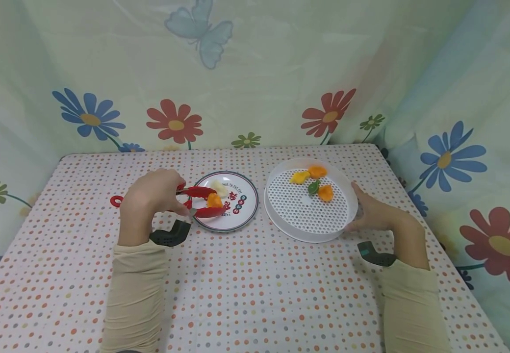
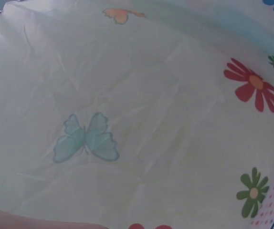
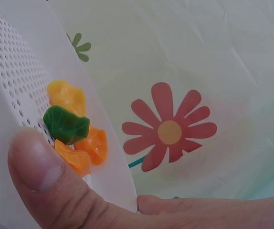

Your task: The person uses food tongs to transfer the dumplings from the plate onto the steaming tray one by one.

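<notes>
My left hand holds red tongs on the left side of the table in the head view. Between the tongs' tips sits an orange toy dumpling, over a white plate with red lettering. A pale dumpling lies on that plate. My right hand grips the right side of a round white steamer basket, its thumb against the wall in the right wrist view. In the basket lie a yellow dumpling, a green dumpling and two orange dumplings.
A dotted cloth covers the table. Behind it and at the sides hangs a flowered curtain. The left wrist view shows mostly this curtain, with the tongs' work out of sight.
</notes>
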### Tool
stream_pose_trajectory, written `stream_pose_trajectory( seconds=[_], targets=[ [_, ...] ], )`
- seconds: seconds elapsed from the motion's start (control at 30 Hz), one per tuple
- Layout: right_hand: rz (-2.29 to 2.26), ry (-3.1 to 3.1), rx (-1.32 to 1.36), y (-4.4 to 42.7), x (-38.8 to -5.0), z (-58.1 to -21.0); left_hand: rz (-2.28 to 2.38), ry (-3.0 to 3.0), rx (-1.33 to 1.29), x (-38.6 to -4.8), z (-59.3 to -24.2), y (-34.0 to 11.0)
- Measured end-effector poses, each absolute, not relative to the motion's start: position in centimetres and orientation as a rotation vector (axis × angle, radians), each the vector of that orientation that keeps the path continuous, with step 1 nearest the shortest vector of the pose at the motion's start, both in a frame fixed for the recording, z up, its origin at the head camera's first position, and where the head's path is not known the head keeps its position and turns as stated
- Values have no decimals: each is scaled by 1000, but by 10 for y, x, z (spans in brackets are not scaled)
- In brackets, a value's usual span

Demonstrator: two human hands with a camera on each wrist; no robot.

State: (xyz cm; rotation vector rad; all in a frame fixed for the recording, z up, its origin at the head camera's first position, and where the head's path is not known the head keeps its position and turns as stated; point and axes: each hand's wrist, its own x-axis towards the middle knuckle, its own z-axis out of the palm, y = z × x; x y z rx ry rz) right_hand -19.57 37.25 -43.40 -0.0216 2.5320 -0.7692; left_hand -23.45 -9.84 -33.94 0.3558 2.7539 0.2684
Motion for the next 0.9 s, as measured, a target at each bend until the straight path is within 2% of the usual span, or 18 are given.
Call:
stream_pose_trajectory(
  seconds=[0.53,0.9],
  targets=[
    [-775,2534,-27,375,-196,-436,216,2848,501,-231,-333,-81],
    [-786,2531,-40,374,-197,-436,209,2989,792,-226,-336,-46]
  ],
)
